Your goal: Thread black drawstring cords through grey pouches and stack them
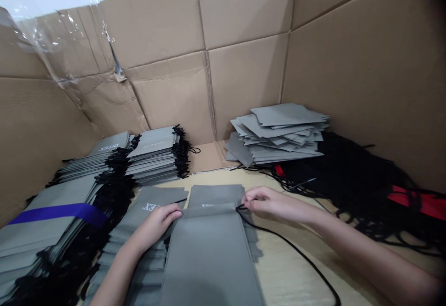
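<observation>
Right of the purple band [59, 213], a gray pouch [211, 255] lies between two hands: the left hand [156, 224] pinches its corner nearer the band, the right hand [261, 199] pinches the black cord [290, 243] at the farther corner; slackened fingers there could let the cord slip

Our left hand [160, 221] is curled in a pinch, the left forearm [121, 265] slanting toward seven o'clock; our right hand [260, 200] pinches too, pointing to nine, the right forearm [351, 242] stretched toward four.
</observation>
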A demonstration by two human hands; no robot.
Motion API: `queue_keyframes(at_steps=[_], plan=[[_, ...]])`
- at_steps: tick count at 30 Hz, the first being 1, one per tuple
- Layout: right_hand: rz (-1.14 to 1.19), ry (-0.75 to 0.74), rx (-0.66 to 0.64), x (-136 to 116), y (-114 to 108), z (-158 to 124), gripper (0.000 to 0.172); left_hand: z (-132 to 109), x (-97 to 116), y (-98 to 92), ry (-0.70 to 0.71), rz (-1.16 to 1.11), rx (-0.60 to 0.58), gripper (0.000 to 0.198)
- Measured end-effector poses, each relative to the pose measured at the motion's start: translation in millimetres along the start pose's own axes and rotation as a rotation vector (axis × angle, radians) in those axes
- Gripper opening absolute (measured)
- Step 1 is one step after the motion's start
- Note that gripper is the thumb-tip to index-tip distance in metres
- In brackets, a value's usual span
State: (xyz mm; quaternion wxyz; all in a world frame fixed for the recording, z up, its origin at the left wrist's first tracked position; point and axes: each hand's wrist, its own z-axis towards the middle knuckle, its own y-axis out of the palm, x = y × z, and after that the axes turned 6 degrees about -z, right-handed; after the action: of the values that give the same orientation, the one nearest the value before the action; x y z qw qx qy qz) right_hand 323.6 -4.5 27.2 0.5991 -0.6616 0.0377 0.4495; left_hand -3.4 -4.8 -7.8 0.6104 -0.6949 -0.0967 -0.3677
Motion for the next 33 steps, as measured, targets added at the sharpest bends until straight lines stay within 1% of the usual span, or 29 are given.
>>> queue_keyframes(at_steps=[2,3,6,8,10,13,15,17,18,20,22,24,26,28,30,33], plan=[[0.178,0.026,-0.005,1.1,-4.5,0.5,0.032,-0.5,0.2,-0.1,0.011,-0.008,0.023,0.033],[0.250,0.035,0.019,2.8,-5.8,1.2,0.033,-0.9,0.4,-0.4,0.014,-0.017,0.035,0.033],[0.386,0.016,0.170,13.4,-4.8,6.5,0.037,-2.4,0.1,-3.2,-0.026,-0.069,0.064,0.033],[0.391,0.001,0.256,23.0,-1.3,11.4,0.046,-3.8,-0.8,-7.0,-0.071,-0.093,0.059,0.034],[0.321,0.000,0.300,31.0,2.4,15.0,0.051,-5.3,-1.5,-12.4,-0.090,-0.058,0.040,0.037],[0.170,-0.013,0.330,34.4,2.8,14.3,0.044,-7.5,0.1,-22.6,-0.087,0.112,0.041,0.039],[-0.023,-0.058,0.362,32.6,-2.2,9.5,0.036,-7.4,4.6,-27.7,-0.103,0.244,0.077,0.034],[-0.249,-0.088,0.367,32.2,-10.3,3.2,0.032,-3.9,12.9,-27.8,-0.090,0.339,0.123,0.030],[-0.329,-0.085,0.345,33.7,-14.6,0.3,0.031,-0.4,18.6,-25.1,-0.062,0.363,0.141,0.030],[-0.409,-0.070,0.245,40.5,-21.6,-3.9,0.028,10.2,31.9,-14.1,0.020,0.369,0.147,0.031],[-0.463,-0.084,0.156,49.8,-24.6,-5.2,0.022,23.8,45.6,1.7,0.066,0.337,0.110,0.034],[-0.504,-0.102,0.124,57.2,-23.5,-4.4,0.019,36.6,56.0,17.0,0.100,0.340,0.073,0.035],[-0.537,-0.094,0.127,59.4,-20.8,-3.0,0.017,45.2,61.4,27.2,0.114,0.356,0.057,0.033],[-0.564,-0.084,0.137,55.4,-18.4,-2.2,0.017,48.3,61.8,30.6,0.113,0.375,0.055,0.030],[-0.589,-0.099,0.166,46.6,-17.2,-2.6,0.016,46.4,59.4,28.8,0.105,0.373,0.047,0.028],[-0.626,-0.179,0.228,29.5,-15.4,-4.8,0.018,38.5,55.9,23.7,0.066,0.302,0.042,0.021]])
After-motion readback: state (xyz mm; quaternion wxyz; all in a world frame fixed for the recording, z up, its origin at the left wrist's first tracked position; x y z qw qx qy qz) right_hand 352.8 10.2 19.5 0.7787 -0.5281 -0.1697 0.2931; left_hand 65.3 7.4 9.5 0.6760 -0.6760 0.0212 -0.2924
